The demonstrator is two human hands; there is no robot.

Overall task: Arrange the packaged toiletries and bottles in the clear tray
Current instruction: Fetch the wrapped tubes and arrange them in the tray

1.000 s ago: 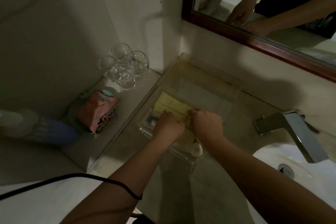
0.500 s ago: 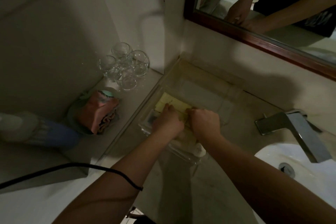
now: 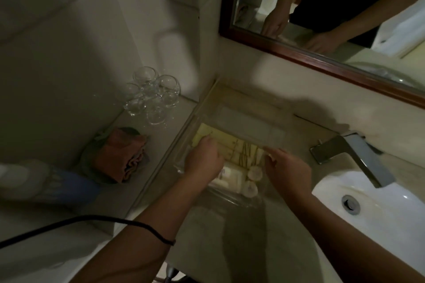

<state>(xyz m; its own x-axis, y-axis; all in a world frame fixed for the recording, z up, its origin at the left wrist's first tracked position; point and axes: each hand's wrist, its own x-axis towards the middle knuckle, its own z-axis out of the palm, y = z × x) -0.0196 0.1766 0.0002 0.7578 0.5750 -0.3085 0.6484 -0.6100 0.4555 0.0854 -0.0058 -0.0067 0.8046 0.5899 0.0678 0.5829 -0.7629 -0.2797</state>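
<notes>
Squaring up the yellow packets [image 3: 226,146] in the clear tray [image 3: 250,111] at frame centre, the left hand [image 3: 203,158] pressed flat on them, the right hand [image 3: 287,166] hovered apart, empty, and the bottles [image 3: 234,179] below probably needed straightening next.

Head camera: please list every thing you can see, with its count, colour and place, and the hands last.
Tray: one, clear, on the counter below the mirror.
Packets: several, pale yellow, flat in the tray; exact count unclear.
Bottles: at least two, white, lying at the tray's near end.
Glasses: about five, clear, clustered on the ledge in the corner.
Cloth: one, pink, bunched on the ledge.
Tap: one, metal, over the basin.
Basin: one, white, at the right.
Mirror: one, dark red frame, on the wall.
Cable: one, black, across the left forearm.
Left hand: on the packets.
Right hand: at the tray's right side.
</notes>
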